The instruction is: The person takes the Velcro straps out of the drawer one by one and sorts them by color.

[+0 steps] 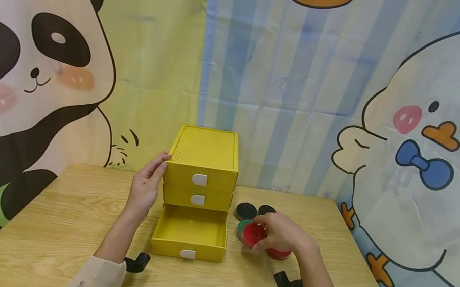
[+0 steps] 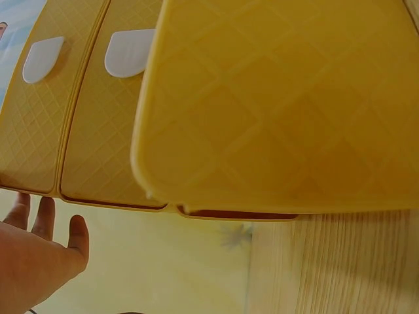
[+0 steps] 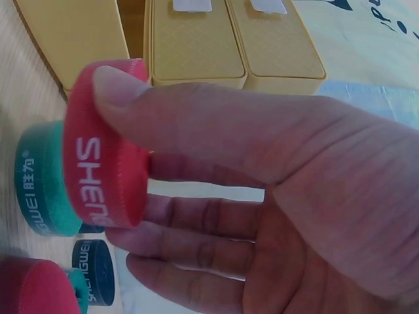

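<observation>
My right hand point(image 1: 285, 233) pinches a red roll of tape point(image 3: 108, 157) by its rim, thumb on one side and fingers on the other, white lettering on its edge. Close behind it sits a green roll point(image 3: 49, 183). Another red roll point(image 1: 278, 254) lies partly hidden under the hand. My left hand point(image 1: 145, 190) rests its fairly straight fingertips against the left side of a yellow drawer box point(image 1: 206, 149). The lowest drawer point(image 1: 167, 246) is pulled out and its visible inside is bare; the two drawers above are closed, with white tabs.
Two black rolls point(image 1: 246, 211) point(image 1: 266, 210) lie on the wooden table point(image 1: 70, 238), right of the drawer box. A cartoon-printed cloth point(image 1: 159, 49) hangs behind the table. Black mounts point(image 1: 137, 262) point(image 1: 287, 283) stick out at both wrists.
</observation>
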Action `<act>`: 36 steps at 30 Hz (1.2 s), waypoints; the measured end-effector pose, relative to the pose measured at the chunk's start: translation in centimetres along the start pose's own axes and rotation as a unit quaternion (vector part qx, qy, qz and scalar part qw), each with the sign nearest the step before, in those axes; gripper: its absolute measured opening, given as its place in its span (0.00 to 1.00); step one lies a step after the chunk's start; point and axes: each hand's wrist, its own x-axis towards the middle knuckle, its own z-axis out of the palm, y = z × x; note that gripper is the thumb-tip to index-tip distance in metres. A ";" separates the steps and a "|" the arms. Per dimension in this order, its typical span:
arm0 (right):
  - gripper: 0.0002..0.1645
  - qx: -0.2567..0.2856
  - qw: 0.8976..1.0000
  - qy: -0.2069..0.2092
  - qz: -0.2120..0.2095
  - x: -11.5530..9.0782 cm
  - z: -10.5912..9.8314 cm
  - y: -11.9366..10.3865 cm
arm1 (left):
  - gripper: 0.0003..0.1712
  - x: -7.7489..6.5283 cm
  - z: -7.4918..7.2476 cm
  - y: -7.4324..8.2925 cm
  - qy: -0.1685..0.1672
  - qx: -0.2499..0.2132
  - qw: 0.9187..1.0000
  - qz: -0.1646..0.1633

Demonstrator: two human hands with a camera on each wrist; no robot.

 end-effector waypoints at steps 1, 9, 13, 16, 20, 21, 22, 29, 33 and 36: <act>0.38 -0.005 1.000 -0.002 0.003 0.0 0.0 0.1 | 0.24 0.0 0.0 0.0 0.000 -0.001 1.000 0.000; 0.32 -0.018 0.997 -0.033 0.063 -0.2 0.2 -0.3 | 0.24 0.0 -0.1 0.0 0.000 -0.003 1.000 0.000; 0.30 -0.022 0.995 -0.047 0.083 -0.1 0.6 -0.8 | 0.25 0.0 -0.1 0.1 0.000 -0.004 1.000 0.001; 0.29 -0.033 0.994 -0.055 0.087 0.0 1.0 -1.1 | 0.25 -0.1 -0.1 0.1 -0.001 -0.005 1.000 0.000; 0.25 -0.047 0.993 -0.064 0.089 0.4 1.8 -1.3 | 0.24 -0.2 -0.1 0.2 0.000 -0.006 1.000 0.000; 0.25 -0.050 0.993 -0.065 0.089 0.5 2.1 -1.4 | 0.24 -0.2 -0.1 0.2 0.000 -0.006 1.000 0.000; 0.24 -0.054 0.992 -0.065 0.090 0.6 2.3 -1.4 | 0.24 -0.2 -0.1 0.2 0.001 -0.007 1.000 0.000; 0.25 -0.098 0.987 -0.062 0.107 1.2 3.2 -1.6 | 0.24 -0.1 0.0 0.1 0.000 -0.009 1.000 0.001; 0.26 -0.123 0.984 -0.063 0.113 1.5 3.4 -1.7 | 0.24 0.0 0.0 0.0 -0.001 -0.007 1.000 -0.001; 0.28 -0.134 0.982 -0.063 0.118 1.6 3.5 -1.6 | 0.24 0.0 0.0 0.0 0.000 -0.007 1.000 -0.003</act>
